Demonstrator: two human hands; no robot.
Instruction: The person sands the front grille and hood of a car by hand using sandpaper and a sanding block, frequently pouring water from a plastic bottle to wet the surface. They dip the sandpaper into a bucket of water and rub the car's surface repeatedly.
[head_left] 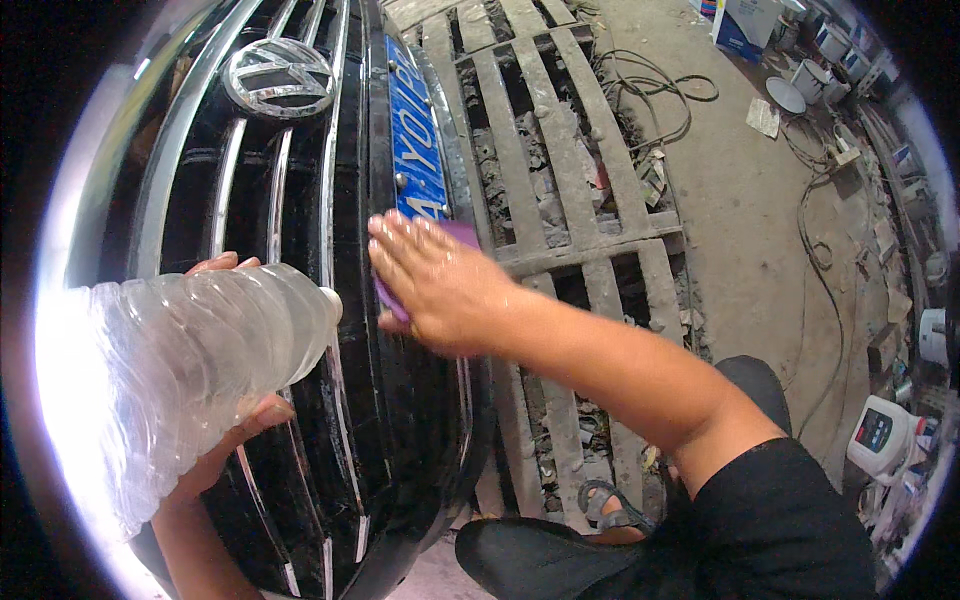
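Observation:
My left hand [262, 412] is wrapped round a large clear ribbed plastic bottle [210, 350], its fingertips showing along both sides. The bottle lies tilted in front of the car grille [230, 180], its white-capped neck [333, 304] pointing right. My right hand [430, 275] presses a purple cloth [462, 233] against the dark front of the car, just below the blue number plate [418, 130]. Its wet fingers lie along the cloth and the thumb is beneath. Most of the cloth is hidden under the palm.
A dirty slatted wooden pallet [560, 130] lies on the floor beside the car, with rubbish between its slats. Black cable [665, 95] coils over the concrete. Farther right are a white jug [880, 440], a box [748, 25] and several tubs. My sandalled foot [610, 505] is near the pallet.

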